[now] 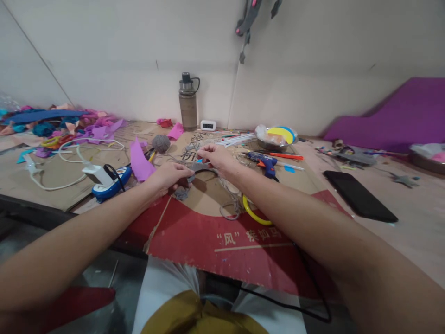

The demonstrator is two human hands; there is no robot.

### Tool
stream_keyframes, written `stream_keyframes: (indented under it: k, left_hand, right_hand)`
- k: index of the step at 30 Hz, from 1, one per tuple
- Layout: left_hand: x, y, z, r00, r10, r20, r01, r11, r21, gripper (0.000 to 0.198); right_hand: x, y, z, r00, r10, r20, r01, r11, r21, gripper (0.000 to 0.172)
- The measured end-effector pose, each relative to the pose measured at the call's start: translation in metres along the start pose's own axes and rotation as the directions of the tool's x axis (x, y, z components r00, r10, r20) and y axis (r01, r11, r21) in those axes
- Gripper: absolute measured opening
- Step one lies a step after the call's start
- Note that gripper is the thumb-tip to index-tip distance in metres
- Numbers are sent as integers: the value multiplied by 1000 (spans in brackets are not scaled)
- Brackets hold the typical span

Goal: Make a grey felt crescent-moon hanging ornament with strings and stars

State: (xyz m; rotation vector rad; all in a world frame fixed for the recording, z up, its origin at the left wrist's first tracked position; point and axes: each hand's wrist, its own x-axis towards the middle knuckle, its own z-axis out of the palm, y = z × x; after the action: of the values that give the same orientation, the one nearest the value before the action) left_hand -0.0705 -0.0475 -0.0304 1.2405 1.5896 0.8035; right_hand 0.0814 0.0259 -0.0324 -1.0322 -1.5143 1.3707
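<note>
Over the cardboard, my left hand (173,176) is closed, thumb and fingers pinching one end of a small grey felt piece (199,166). My right hand (216,157) is at the other end of the piece, fingers curled together at its upper edge. A dark curved strip runs beneath the felt toward my right wrist. Loose grey yarn (231,208) trails down from there onto the cardboard. Under my left fingers lies a small grey scrap (181,193). Behind the hands sits a grey yarn ball (161,144). My fingers partly cover what they hold.
A blue glue gun (266,163) and a yellow ring (255,215) lie by my right forearm. Left stands a blue power strip (113,185) with white cables. Behind are a water bottle (188,104), a small clock (208,125) and a metal bowl (276,144). A phone (359,195) lies right.
</note>
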Motion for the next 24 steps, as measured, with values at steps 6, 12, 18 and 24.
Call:
stream_keyframes:
  k: [6,12,18,24]
  left_hand:
    - [2,0,2,996,68,61,-59,988,-140,14]
    - [10,3,3,993,75,91,-51,969,-243,12]
    - [13,10,14,983,122,135,-102,983,-151,13]
    - [12,21,24,949,183,258,-170,983,-71,15]
  right_hand:
    - [-11,-7,-4,991,131,29,-133,988,75,10]
    - [-23,-14,-19,971,199,134,-202,979,14,20]
    - [-31,-16,-35,982,178,58,-187,959,214,13]
    - [-38,-12,-44,980,196,-23,-175,915,363,15]
